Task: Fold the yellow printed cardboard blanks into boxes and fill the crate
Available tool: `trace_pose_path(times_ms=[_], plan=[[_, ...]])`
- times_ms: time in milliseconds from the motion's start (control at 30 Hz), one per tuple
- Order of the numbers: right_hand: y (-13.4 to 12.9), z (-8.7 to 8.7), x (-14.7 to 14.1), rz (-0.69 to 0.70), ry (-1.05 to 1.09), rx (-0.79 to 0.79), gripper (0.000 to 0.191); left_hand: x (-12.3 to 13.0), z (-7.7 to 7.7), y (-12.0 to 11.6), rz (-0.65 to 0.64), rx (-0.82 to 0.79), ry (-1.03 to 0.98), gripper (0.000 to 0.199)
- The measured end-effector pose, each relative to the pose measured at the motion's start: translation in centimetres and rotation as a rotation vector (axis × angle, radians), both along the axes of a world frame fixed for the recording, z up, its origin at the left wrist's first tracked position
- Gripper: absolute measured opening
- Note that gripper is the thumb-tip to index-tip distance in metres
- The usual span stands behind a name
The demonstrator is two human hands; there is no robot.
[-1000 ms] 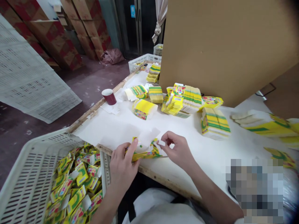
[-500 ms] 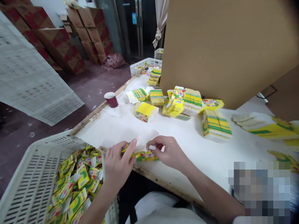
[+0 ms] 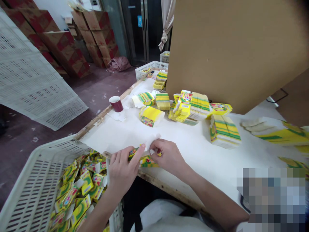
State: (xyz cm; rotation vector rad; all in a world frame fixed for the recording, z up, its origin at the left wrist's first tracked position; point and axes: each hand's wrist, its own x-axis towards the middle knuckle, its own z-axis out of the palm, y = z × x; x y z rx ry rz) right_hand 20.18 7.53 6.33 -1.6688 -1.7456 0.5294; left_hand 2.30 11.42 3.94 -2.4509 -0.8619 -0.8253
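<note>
At the table's near edge, a small yellow-and-green printed carton [image 3: 147, 161] lies between my hands, partly covered by them. My left hand [image 3: 124, 169] is closed around its left end, the thumb along the top. With fingertips pinched together, my right hand [image 3: 169, 158] grips the carton's right end by a white flap. What the carton contains is mostly hidden by my fingers. Below my left arm, a white plastic crate [image 3: 31, 180] holds many similar small cartons [image 3: 78, 206].
On the white table [image 3: 193, 145] stand several bundles of flat yellow-green cartons [image 3: 225, 130] and a maroon cup [image 3: 116, 104]. A large cardboard sheet [image 3: 229, 54] rises behind them. Stacked white crates [image 3: 38, 74] and brown boxes [image 3: 65, 51] are on the left.
My right hand has moved slightly left along the carton, and its fingers have closed on the white flap. My left hand stays on the carton.
</note>
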Motion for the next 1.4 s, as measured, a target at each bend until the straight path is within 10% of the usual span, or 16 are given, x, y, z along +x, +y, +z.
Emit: trace_pose_path(times_ms=[367, 667, 867, 967, 1100, 1267, 1400], plan=[[0.5, -1.4, 1.9, 0.098, -0.14, 0.264, 0.016, 1.0, -1.2, -0.3, -0.057, -0.12, -0.148, 0.05], [-0.5, -1.2, 2.8, 0.234, 0.446, 0.078, 0.016, 1.2, -1.4, -0.2, -0.119, -0.461, -0.316, 0.075], [-0.7, -0.7, 7.8, -0.116, 0.433, 0.263, 0.004, 0.1, -1.9, -0.5, -0.004, -0.49, -0.435, 0.077], [-1.6, -1.2, 12.0, -0.374, 0.103, 0.304, 0.004, -0.6, -2.1, -0.6, 0.058, -0.497, -0.481, 0.079], [-3.7, -2.4, 15.5, -0.531, -0.082, 0.096, 0.019, -0.7, -2.5, -0.7, 0.098, -0.493, -0.491, 0.079], [-4.7, -2.3, 15.8, -0.682, -0.162, 0.198, 0.027, 0.1, -2.8, -0.7, 0.068, -0.526, -0.479, 0.081], [-4.5, -1.7, 11.8, -0.473, 0.322, 0.172, 0.02, 1.1, -2.9, -1.1, 0.063, -0.495, -0.487, 0.086]])
